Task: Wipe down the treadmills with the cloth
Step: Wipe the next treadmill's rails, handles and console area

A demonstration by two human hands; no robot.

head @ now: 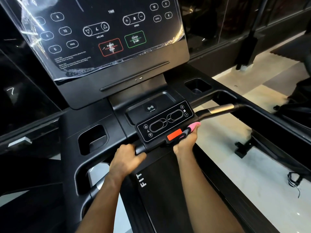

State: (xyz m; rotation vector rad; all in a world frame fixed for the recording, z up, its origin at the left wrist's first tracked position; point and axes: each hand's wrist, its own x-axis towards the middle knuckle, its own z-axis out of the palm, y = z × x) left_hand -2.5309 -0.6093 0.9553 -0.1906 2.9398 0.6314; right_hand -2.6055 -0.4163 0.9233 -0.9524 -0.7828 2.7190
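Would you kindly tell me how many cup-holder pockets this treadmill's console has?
2. One cup-holder pocket lies left of the small control panel, above the left hand; the other pocket lies right of the display's base. None seems hidden.

A bunched pink cloth (193, 126) lies pressed against the near-right edge of the small control panel (165, 121) on the black treadmill (159, 182), just right of its orange-red tab (174, 134).

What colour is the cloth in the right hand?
Pink. The head view shows the cloth best, held in the right hand at the small panel's edge.
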